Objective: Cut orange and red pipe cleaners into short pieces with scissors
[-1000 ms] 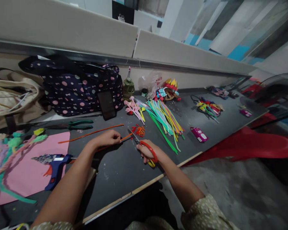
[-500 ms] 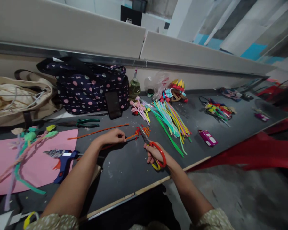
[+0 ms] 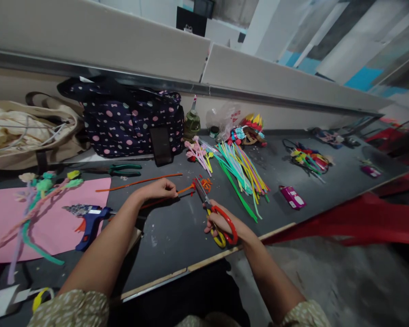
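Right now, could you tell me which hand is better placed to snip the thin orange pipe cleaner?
Right hand: it holds the red-handled scissors, blades at the orange pipe cleaner's tip. Left hand pinches it.

Glossy plastic-handled scissors [image 3: 215, 213], fuzzy pipe cleaner [image 3: 180, 192], matt table [image 3: 177, 236].

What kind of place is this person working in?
Probably a craft workbench in a shared workshop. The long dark table holds a bundle of coloured pipe cleaners, a blue glue gun and green pliers, while the right hand holds scissors to an orange pipe cleaner.
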{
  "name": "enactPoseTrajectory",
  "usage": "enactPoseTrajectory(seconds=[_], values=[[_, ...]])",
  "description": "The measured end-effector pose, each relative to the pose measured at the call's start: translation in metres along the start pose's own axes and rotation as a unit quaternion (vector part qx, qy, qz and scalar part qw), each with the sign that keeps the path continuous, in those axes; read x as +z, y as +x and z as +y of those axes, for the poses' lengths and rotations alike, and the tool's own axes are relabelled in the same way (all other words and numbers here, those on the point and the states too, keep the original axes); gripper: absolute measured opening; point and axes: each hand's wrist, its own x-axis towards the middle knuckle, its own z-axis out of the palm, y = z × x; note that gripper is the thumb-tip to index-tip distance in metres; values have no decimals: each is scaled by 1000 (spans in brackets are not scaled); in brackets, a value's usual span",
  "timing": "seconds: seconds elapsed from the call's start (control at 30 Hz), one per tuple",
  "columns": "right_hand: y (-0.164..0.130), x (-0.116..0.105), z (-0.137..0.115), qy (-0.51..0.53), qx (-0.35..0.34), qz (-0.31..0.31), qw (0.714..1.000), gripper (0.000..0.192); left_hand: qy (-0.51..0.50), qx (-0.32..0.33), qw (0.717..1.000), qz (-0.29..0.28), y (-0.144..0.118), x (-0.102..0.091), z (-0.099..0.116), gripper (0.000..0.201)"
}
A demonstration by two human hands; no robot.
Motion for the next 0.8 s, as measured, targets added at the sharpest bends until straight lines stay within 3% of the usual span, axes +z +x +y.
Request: enactPoseTrajectory(seconds=[0.2, 0.37, 0.8], values=[[-1, 0, 8, -57, -3, -6, 998, 22, -8, -5, 1000, 4, 0, 0, -2, 33], [-2, -1, 12, -20, -19, -6, 1000, 22, 1, 0, 1000, -1, 3, 0, -3, 30], [5, -4, 2, -96, -6, -29, 995, 17, -15, -2, 1000, -18, -4, 3, 15, 31]])
